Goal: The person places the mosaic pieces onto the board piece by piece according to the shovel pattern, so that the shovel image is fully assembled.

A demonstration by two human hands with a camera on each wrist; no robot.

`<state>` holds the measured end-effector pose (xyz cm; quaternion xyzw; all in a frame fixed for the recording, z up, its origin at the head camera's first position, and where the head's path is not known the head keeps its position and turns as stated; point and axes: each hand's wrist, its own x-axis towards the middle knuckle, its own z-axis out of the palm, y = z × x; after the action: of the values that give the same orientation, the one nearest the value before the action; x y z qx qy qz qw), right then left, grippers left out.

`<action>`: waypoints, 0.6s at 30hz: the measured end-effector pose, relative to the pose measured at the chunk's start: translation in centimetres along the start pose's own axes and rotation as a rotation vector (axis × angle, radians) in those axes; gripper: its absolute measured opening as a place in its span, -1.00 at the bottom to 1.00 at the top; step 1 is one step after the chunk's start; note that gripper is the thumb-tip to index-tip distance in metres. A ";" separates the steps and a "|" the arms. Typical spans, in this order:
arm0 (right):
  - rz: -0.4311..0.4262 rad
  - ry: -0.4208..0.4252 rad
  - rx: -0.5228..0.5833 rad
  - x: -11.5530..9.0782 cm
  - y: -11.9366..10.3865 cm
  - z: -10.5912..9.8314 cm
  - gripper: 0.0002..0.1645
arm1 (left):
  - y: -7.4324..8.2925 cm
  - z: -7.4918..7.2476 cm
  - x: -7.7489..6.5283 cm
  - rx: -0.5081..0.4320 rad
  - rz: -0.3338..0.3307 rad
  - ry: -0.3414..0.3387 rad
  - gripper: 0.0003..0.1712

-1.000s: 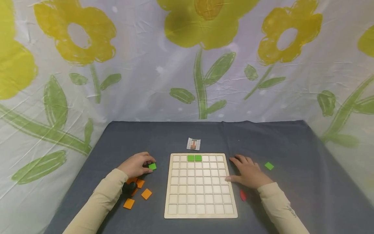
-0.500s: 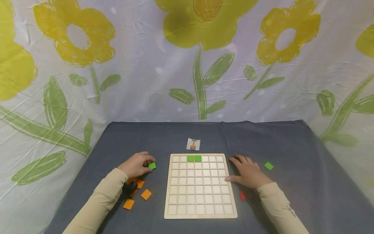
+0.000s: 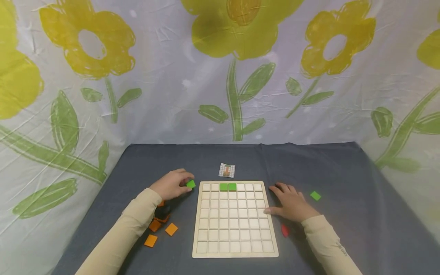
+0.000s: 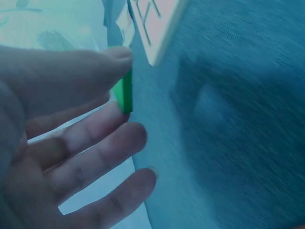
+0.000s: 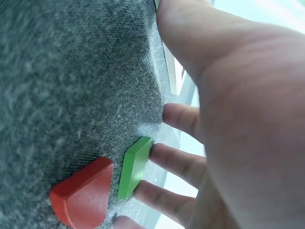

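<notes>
My left hand [image 3: 172,185] pinches a green square tile [image 3: 191,184] off the upper left corner of the wooden grid board [image 3: 228,214]. In the left wrist view the tile [image 4: 126,93] is held on edge between thumb and forefinger, the other fingers loosely bent. Two green tiles [image 3: 228,186] sit side by side in the board's top row. My right hand [image 3: 292,202] lies with relaxed, spread fingers at the board's right side, thumb on its edge. Under that hand, the right wrist view has a green tile [image 5: 135,167] by the fingers and a red piece [image 5: 83,193].
Several orange tiles [image 3: 171,229] lie left of the board, some partly covered by the left wrist. A small printed pattern card [image 3: 227,170] lies behind the board. One more green tile [image 3: 315,195] is right of my right hand. A flowered cloth [image 3: 165,95] hangs behind the table.
My left hand has moved up and right toward the board, lifting the green tile along. More of the orange tiles near the wrist now show. My right hand stays in place.
</notes>
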<state>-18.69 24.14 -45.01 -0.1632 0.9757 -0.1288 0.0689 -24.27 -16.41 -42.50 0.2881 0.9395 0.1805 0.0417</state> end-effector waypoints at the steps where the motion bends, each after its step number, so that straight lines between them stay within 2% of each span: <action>1: -0.002 -0.001 -0.003 0.0 0.0 0.0 0.06 | 0.2 -0.1 0.4 -0.003 0.002 0.003 -0.53; 8: -0.005 -0.013 0.023 -0.2 0.0 0.2 0.05 | 1.9 -0.5 2.2 0.009 0.060 0.031 -0.57; 18: -0.013 0.012 0.001 -0.2 0.0 -0.1 0.04 | 4.0 -0.6 4.9 -0.018 0.096 -0.005 -0.58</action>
<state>-18.53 24.22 -44.90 -0.1687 0.9750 -0.1305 0.0623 -26.39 -10.83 -40.33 0.3330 0.9228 0.1902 0.0378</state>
